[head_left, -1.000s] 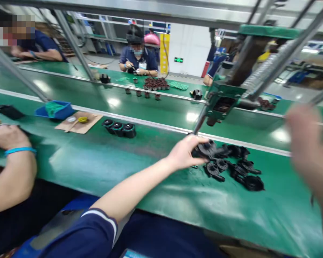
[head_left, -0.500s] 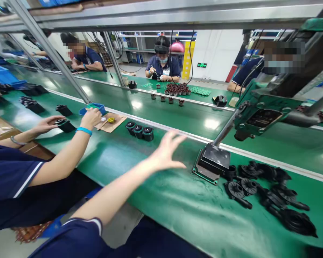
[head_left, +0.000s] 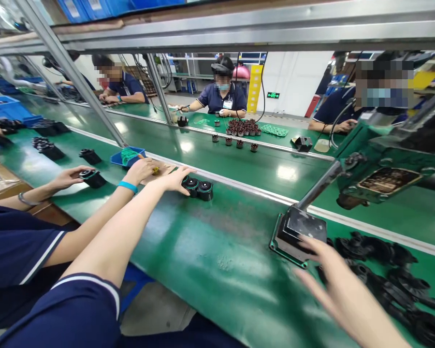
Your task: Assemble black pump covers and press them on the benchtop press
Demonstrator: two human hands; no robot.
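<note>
- Left hand (head_left: 176,180): well left of the press base (head_left: 293,227), at the leftmost of the black round units (head_left: 205,190); whether its fingers clamp that unit cannot be told.
- Right hand (head_left: 331,274): at the press base's near right corner, thumb and fingers apart; contact unclear.
- Black housings (head_left: 379,251): right of the press base.

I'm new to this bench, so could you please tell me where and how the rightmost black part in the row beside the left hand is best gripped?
I'd grip the end part by the near and far sides of its body, coming from the right: it stands upright, its right is unobstructed, and its neighbour crowds the left.
</note>
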